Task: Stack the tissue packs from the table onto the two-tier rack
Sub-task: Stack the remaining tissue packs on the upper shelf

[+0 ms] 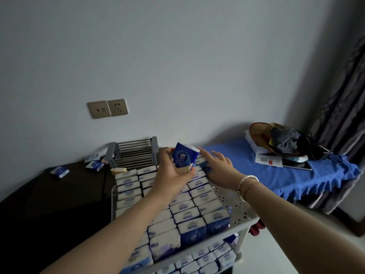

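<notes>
Two hands over rack (237, 202): left hand (169, 171) grips tissue pack (182, 159); right hand (219, 165) spread; right edge bare.

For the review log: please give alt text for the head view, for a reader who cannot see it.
The left hand holds a blue tissue pack above the rack's top tier, already packed with rows of packs; the right hand reaches open beside it. Three packs remain on the dark table.
</notes>
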